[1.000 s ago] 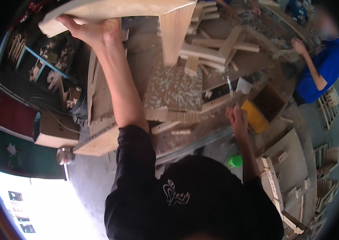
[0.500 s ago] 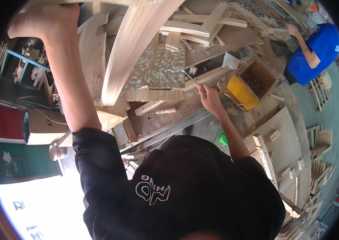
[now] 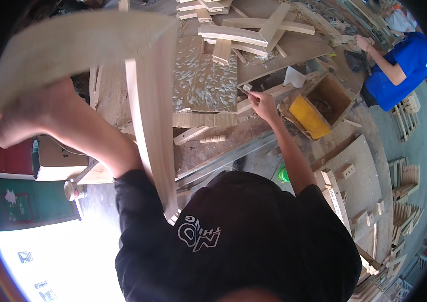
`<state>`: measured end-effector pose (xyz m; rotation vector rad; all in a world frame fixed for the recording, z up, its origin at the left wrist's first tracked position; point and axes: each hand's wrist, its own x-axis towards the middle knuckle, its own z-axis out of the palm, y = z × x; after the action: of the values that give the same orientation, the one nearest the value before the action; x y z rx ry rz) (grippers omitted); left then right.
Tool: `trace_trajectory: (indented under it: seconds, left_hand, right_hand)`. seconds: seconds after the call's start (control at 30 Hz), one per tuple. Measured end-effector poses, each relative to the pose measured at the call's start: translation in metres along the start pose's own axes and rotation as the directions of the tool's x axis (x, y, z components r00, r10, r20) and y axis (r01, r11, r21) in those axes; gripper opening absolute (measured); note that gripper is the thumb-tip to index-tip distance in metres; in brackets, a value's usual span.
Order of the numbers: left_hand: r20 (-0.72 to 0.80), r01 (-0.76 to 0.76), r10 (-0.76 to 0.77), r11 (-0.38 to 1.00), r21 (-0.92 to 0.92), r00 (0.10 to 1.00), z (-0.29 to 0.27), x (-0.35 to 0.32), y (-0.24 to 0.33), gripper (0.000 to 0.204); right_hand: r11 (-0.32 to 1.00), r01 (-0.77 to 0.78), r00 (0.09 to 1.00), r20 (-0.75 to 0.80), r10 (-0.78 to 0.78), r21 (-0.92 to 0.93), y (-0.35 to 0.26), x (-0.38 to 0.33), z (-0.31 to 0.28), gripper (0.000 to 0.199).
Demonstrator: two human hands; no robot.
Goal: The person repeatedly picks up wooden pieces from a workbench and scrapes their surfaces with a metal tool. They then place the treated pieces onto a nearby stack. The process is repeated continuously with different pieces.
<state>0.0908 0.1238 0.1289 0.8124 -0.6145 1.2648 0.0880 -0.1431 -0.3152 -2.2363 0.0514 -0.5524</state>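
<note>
We're over a cluttered workbench [image 3: 208, 146] in a woodworking shop, offcuts everywhere. Up close, a pale curved wooden frame [image 3: 148, 116] fills the upper left, lifted above the bench; its long rail runs down toward our chest, and the lower end disappears behind the black shirt. The left hand [image 3: 37, 116] is raised at the frame's underside, blurred, so we can't tell how the fingers close on it. Further out, the right hand [image 3: 263, 103] is closed around a thin tool [image 3: 247, 90], its tip too small to read, just beside a wooden box [image 3: 332, 90] with a yellow block [image 3: 308, 117]. Far right, another person in blue [image 3: 400, 63] works, partly cut off.
</note>
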Motion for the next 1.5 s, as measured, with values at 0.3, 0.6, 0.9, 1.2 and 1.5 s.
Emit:
trace_trajectory:
  seconds: [0.3, 0.6, 0.9, 1.2, 1.5]
  left_hand:
    - [-0.22, 0.299, -0.248, 0.923, 0.244, 0.944, -0.046, -0.054, -0.004, 0.08]
    - [-0.272, 0.476, -0.425, 0.866, 0.155, 0.863, -0.074, -0.072, -0.046, 0.076]
    - [-0.29, 0.586, -0.551, 0.809, 0.047, 0.783, -0.075, -0.087, -0.051, 0.076]
    - [-0.216, 0.6, -0.58, 0.799, 0.033, 0.785, -0.076, -0.095, -0.05, 0.077]
    - [-0.231, 0.538, -0.515, 0.842, 0.048, 0.826, -0.083, -0.09, -0.052, 0.08]
  right_hand:
    - [0.99, -0.118, 0.992, 0.063, 0.113, 0.083, 0.013, -0.009, -0.019, 0.025]
    - [0.991, -0.052, 0.979, -0.19, 0.076, 0.126, 0.006, -0.03, -0.046, 0.024]
    - [0.821, 0.053, 0.989, -0.143, 0.035, 0.569, -0.159, -0.051, -0.078, 0.029]
    - [0.801, 0.313, 0.95, -0.181, -0.256, 0.511, -0.191, -0.052, -0.059, 0.027]
    - [0.797, 0.34, 0.937, -0.253, -0.241, 0.499, -0.193, -0.049, -0.053, 0.027]
